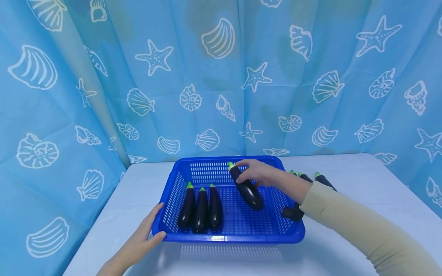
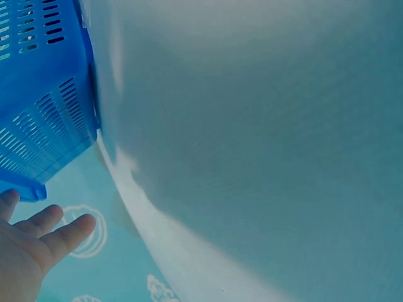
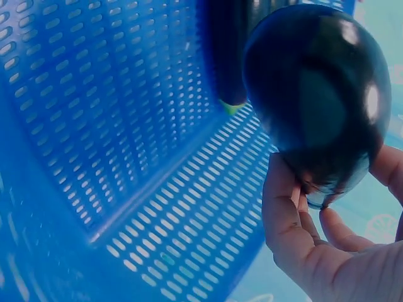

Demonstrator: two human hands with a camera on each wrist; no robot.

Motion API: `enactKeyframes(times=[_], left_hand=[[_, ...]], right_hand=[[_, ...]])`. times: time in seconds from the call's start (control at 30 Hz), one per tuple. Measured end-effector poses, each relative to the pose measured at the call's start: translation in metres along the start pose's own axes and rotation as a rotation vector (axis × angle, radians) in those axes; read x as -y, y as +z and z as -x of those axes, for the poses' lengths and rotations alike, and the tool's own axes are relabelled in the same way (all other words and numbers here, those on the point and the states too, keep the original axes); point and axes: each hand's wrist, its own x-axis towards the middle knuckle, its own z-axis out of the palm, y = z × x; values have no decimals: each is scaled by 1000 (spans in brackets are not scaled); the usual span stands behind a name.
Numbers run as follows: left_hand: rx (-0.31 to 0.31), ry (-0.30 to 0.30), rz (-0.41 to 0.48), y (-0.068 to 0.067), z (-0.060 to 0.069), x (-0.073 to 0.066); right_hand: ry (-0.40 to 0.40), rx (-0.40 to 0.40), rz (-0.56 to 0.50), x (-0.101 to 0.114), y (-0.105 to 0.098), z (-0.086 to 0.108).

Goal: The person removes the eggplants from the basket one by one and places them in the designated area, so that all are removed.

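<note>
A dark purple eggplant with a green cap hangs slanted over the right half of a blue plastic basket. My right hand grips it near the cap end. The right wrist view shows the fingers curled round the glossy eggplant, its rounded end toward the camera. Inside the basket, on the left, three eggplants lie side by side, caps pointing away. My left hand rests against the basket's front left corner, fingers extended; its straight fingers show in the left wrist view.
Several more eggplants lie on the white table right of the basket, partly hidden by my right arm. A black strap-like object sits at my right wrist. Blue shell-patterned curtains hang behind and at both sides.
</note>
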Motion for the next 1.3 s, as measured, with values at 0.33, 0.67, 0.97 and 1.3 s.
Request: enactKeyframes(times=[0.33,0.67,0.97,1.3], left_hand=[[4,-1,-1,0,0,-1],[-3,-12,-3,0,0,-1],[-5,-18,-8,1,0,-1],[-3,-1,4,1,0,0]], right_hand=[[-46,15,-16,-4,-37,24],[-19,-24,15,-15,-64,37],[-19,-10,8,-26,-84,48],[-14,-57,42,-43,-104,55]])
